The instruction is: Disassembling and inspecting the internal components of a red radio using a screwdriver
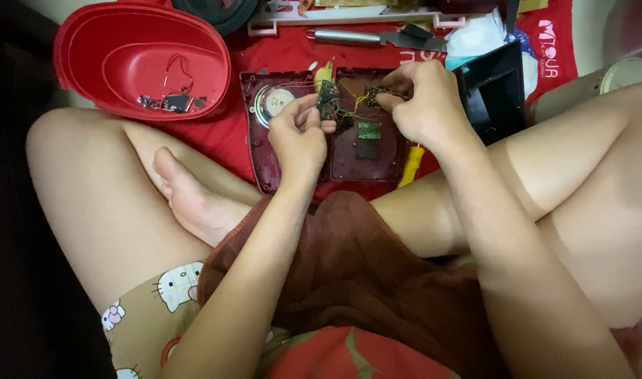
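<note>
Here, left hand [300,133] pinches a small green circuit board [327,100] | right hand [419,98] is closed on a second wired board [372,95] | both just above the open dark-red casing [265,161] | light, fragile, thin wires; better to hold by the edges.

The right hand [423,98] covers most of a small circuit board [372,95] — its fingertips can't be seen. The tiny bits in the red tub [142,60] are too small to tell. The black round thing [216,10] is cut off at the top edge.
</note>
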